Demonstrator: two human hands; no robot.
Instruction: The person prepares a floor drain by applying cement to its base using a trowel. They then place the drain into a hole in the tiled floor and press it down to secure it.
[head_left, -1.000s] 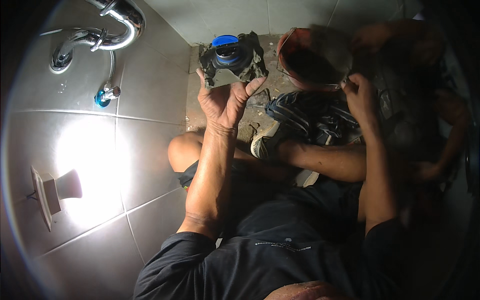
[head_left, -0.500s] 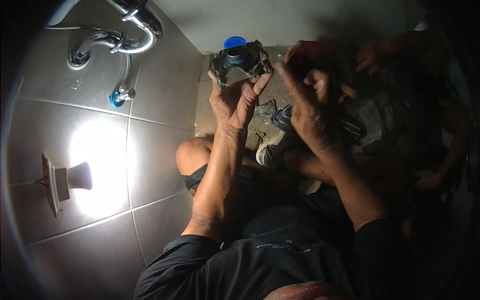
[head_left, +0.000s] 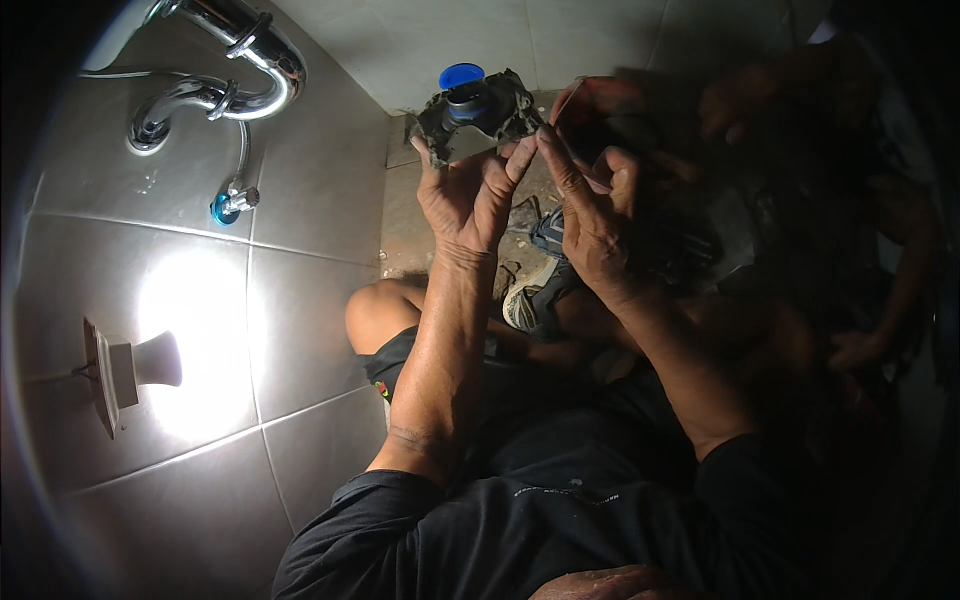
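Note:
My left hand (head_left: 468, 200) holds up a square floor drain (head_left: 475, 148) from below, its fingers and thumb on the edges of the plate. A round dark outlet (head_left: 467, 103) stands up from it, with a round blue flap (head_left: 461, 75) tilted open on top. Lumpy grey mortar (head_left: 515, 108) is caked around the outlet and along the plate's edges. My right hand (head_left: 597, 220) has its index finger stretched out, the tip at the mortared right corner of the drain. Its other fingers are loosely bent, and nothing shows in them.
A chrome trap pipe (head_left: 272, 72) and a small valve (head_left: 233, 206) project from the tiled wall (head_left: 315, 300) at left. Below them a lit bulb (head_left: 160, 358) glares. A red object (head_left: 605, 97) lies beyond my right hand. Another person's hand (head_left: 855, 352) shows dimly at right.
My right hand has moved left, bringing its index fingertip from just off the drain to its right corner. My left hand keeps its hold, and the view has shifted slightly.

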